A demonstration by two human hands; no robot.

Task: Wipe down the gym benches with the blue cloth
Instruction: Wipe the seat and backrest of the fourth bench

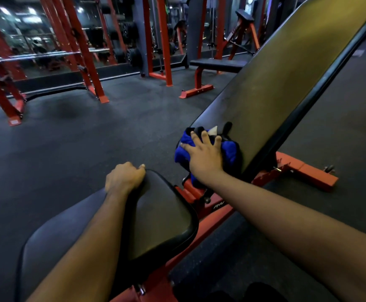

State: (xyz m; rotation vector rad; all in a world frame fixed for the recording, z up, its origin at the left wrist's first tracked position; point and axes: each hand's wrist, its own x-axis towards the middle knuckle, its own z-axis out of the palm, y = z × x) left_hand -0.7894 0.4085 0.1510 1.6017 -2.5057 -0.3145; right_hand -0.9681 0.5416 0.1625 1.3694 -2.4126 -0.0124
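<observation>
An adjustable gym bench on a red frame fills the foreground. Its black backrest pad (pixel 286 73) slopes up to the right and its black seat pad (pixel 156 219) lies low in front of me. My right hand (pixel 204 155) presses the bunched blue cloth (pixel 229 152) flat against the lower end of the backrest, fingers spread over it. My left hand (pixel 124 177) rests on the far edge of the seat pad with its fingers curled over the rim. Part of the cloth is hidden under my palm.
A flat bench (pixel 217 65) on a red frame stands behind the backrest. Red power racks (pixel 86 57) with a barbell and weight plates line the back left, along a mirrored wall. Dark rubber floor (pixel 68 138) stretches to the left, and the bench's red foot (pixel 308 171) juts out right.
</observation>
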